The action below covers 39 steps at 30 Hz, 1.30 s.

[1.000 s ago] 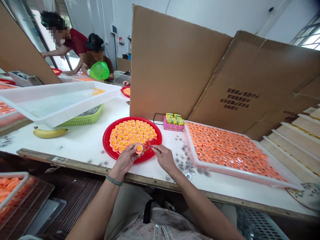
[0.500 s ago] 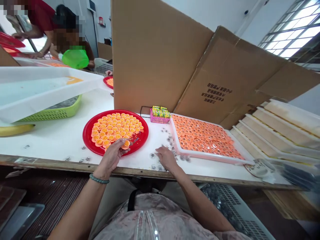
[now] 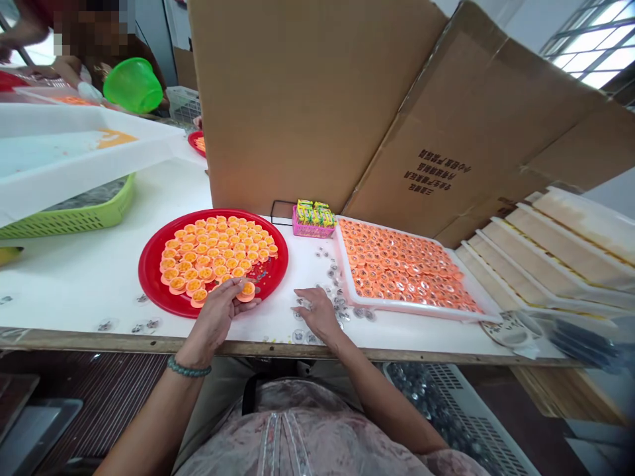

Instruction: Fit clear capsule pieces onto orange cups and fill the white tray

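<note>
Your right hand (image 3: 321, 318) has left the red tray's edge, where it was pinched beside its partner a second ago, and now hangs palm-down over the thin, clear, round plastic discs (image 3: 341, 305) strewn on the white tabletop (image 3: 99, 284). Its thumb and fingers stand apart, wider than half a second ago; whether a fingertip meets a disc, you cannot tell from here. Your left hand (image 3: 217, 314) stays put, thumb and fingers pinching one orange, round, yellow-centred piece (image 3: 247, 291) above the near right edge of the round red plastic tray (image 3: 151, 272). More such pieces crowd the tray, leaving a bare patch at its right, specked with coloured bits.

The shift appears to split the work between two spots: the orange piece waits in your left hand while your right attends to the clear discs. Farther right, a shallow white plastic tray (image 3: 480, 296) holds rows of orange pieces under a glossy clear layer.
</note>
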Tool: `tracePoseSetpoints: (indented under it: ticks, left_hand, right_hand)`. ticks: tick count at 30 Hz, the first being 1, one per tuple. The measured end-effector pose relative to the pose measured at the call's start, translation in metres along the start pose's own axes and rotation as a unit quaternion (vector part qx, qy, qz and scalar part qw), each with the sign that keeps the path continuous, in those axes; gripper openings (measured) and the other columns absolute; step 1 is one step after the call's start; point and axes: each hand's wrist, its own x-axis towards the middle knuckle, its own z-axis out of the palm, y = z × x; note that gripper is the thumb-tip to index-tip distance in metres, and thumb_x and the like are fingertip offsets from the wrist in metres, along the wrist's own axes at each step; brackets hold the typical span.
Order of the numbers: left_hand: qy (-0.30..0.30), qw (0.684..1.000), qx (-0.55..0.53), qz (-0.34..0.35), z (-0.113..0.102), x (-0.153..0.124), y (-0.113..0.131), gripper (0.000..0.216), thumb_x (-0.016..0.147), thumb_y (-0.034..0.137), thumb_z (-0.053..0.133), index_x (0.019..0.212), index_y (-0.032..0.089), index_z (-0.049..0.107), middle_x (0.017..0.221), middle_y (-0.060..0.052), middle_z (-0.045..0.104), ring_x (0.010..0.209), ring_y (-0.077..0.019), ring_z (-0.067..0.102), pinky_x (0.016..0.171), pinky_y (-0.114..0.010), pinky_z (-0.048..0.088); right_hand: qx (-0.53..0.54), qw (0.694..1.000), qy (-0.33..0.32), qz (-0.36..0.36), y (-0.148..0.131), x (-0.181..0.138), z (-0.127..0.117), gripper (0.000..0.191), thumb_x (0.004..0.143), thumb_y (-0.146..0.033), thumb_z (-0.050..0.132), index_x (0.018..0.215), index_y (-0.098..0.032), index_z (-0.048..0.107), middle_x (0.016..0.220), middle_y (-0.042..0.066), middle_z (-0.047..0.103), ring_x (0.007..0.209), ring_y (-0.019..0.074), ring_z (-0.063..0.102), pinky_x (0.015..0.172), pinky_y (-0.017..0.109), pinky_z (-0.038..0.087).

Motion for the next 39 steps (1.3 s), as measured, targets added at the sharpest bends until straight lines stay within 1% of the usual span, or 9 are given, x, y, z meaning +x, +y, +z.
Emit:
tracePoseSetpoints:
  ticks: [5, 9, 12, 15, 18, 23, 29, 35, 39]
  left_hand:
    - [-0.01, 1.0, 0.006, -0.006, 0.003, 0.005, -0.003, 0.017, 0.075, 0.025, 0.063, 0.086, 0.013, 0.063, 0.085, -0.006, 0.066, 0.071, -0.0179, 0.066, 0.066, -0.029, 0.057]
    - [-0.002, 1.0, -0.008, -0.014, 0.007, 0.007, -0.003, 0.013, 0.074, 0.021, 0.063, 0.084, 0.012, 0.063, 0.082, -0.005, 0.064, 0.07, -0.0172, 0.065, 0.065, -0.028, 0.057]
    - [0.014, 1.0, -0.016, -0.019, 0.009, 0.008, -0.002, 0.012, 0.074, 0.019, 0.063, 0.082, 0.011, 0.063, 0.081, -0.005, 0.064, 0.069, -0.0169, 0.064, 0.065, -0.03, 0.058]
    - [0.014, 1.0, -0.011, -0.016, 0.005, 0.01, -0.001, 0.012, 0.074, 0.02, 0.063, 0.084, 0.012, 0.064, 0.081, -0.006, 0.064, 0.071, -0.0172, 0.064, 0.068, -0.032, 0.058]
    - [0.022, 1.0, -0.01, -0.005, -0.001, 0.011, -0.002, 0.013, 0.074, 0.021, 0.064, 0.084, 0.013, 0.065, 0.088, -0.006, 0.065, 0.074, -0.0175, 0.064, 0.068, -0.032, 0.058]
    - [0.019, 1.0, -0.011, -0.007, -0.005, 0.011, -0.001, 0.015, 0.073, 0.024, 0.064, 0.083, 0.013, 0.067, 0.097, -0.008, 0.065, 0.076, -0.0182, 0.064, 0.066, -0.029, 0.059]
    - [0.042, 0.999, -0.016, -0.015, 0.0, 0.012, 0.001, 0.011, 0.074, 0.021, 0.063, 0.081, 0.013, 0.065, 0.09, -0.006, 0.065, 0.074, -0.0181, 0.065, 0.067, -0.031, 0.059]
    - [0.039, 0.999, -0.011, -0.014, 0.002, 0.008, 0.002, 0.015, 0.074, 0.023, 0.063, 0.084, 0.012, 0.065, 0.091, -0.008, 0.066, 0.076, -0.0184, 0.065, 0.063, -0.028, 0.058]
    - [0.041, 0.999, -0.009, -0.009, 0.0, 0.006, 0.001, 0.016, 0.073, 0.024, 0.064, 0.085, 0.013, 0.065, 0.091, -0.008, 0.067, 0.075, -0.0183, 0.065, 0.063, -0.029, 0.058]
  right_hand:
    - [0.098, 0.995, -0.002, 0.024, 0.004, -0.003, 0.005, 0.04, 0.071, -0.013, 0.065, 0.11, -0.022, 0.064, 0.097, 0.004, 0.063, 0.073, 0.0139, 0.057, 0.072, 0.029, 0.048]
    - [0.138, 0.989, 0.021, 0.043, 0.007, 0.011, 0.013, 0.028, 0.074, -0.013, 0.061, 0.099, -0.021, 0.068, 0.083, 0.002, 0.062, 0.07, 0.0131, 0.058, 0.068, 0.026, 0.048]
    - [0.097, 0.994, 0.008, 0.057, 0.011, 0.028, 0.017, 0.022, 0.075, -0.011, 0.059, 0.092, -0.021, 0.07, 0.078, 0.002, 0.063, 0.069, 0.0141, 0.059, 0.067, 0.027, 0.048]
    - [0.044, 0.998, -0.033, 0.018, 0.015, 0.037, 0.014, 0.025, 0.077, -0.009, 0.057, 0.095, -0.021, 0.07, 0.086, 0.004, 0.062, 0.074, 0.0147, 0.06, 0.069, 0.028, 0.048]
    - [0.024, 0.997, -0.069, -0.015, 0.019, 0.037, 0.007, 0.027, 0.079, -0.009, 0.057, 0.098, -0.021, 0.07, 0.093, 0.005, 0.062, 0.082, 0.0159, 0.06, 0.074, 0.029, 0.049]
    - [-0.024, 0.995, -0.087, -0.039, 0.022, 0.036, -0.004, 0.028, 0.081, -0.009, 0.056, 0.103, -0.022, 0.069, 0.104, 0.006, 0.065, 0.097, 0.0184, 0.059, 0.087, 0.034, 0.046]
    - [-0.093, 0.974, -0.169, -0.118, 0.023, 0.04, 0.003, 0.027, 0.079, -0.007, 0.058, 0.096, -0.023, 0.07, 0.101, 0.006, 0.066, 0.091, 0.0197, 0.059, 0.082, 0.033, 0.048]
    - [-0.068, 0.985, -0.147, -0.052, 0.027, 0.041, 0.009, 0.027, 0.074, -0.004, 0.063, 0.094, -0.021, 0.067, 0.088, 0.003, 0.058, 0.079, 0.0138, 0.058, 0.071, 0.024, 0.048]
    - [-0.071, 0.983, -0.166, -0.029, 0.02, 0.043, -0.002, 0.018, 0.067, -0.008, 0.072, 0.079, -0.019, 0.063, 0.079, 0.0, 0.056, 0.07, 0.0123, 0.054, 0.064, 0.023, 0.043]
